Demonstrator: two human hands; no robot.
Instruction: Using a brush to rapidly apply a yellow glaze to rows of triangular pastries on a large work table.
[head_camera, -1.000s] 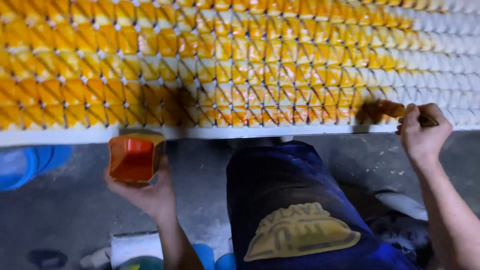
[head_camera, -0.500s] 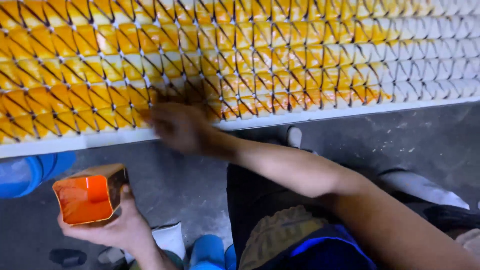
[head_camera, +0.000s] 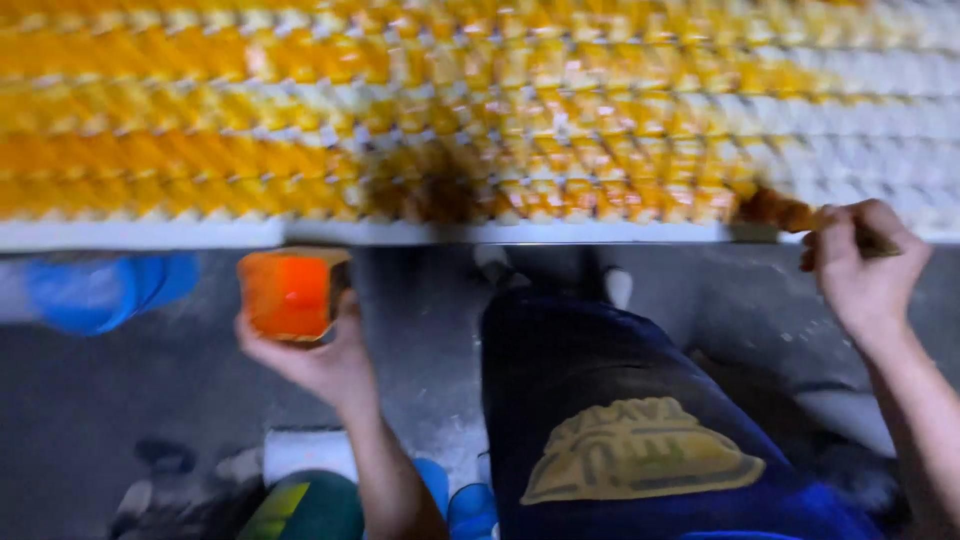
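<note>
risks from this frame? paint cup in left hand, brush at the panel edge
1. The left hand holds the open orange paint container tipped toward the camera; it could slop onto the dark trousers or the floor.
2. The right hand works the brush at the relief panel lower edge; drips may run over the white rim.

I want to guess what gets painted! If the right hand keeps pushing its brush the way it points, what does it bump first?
Probably the yellow-painted patterned panel: the right hand aims its brush at the panel's lower edge, apparently already touching.
</note>
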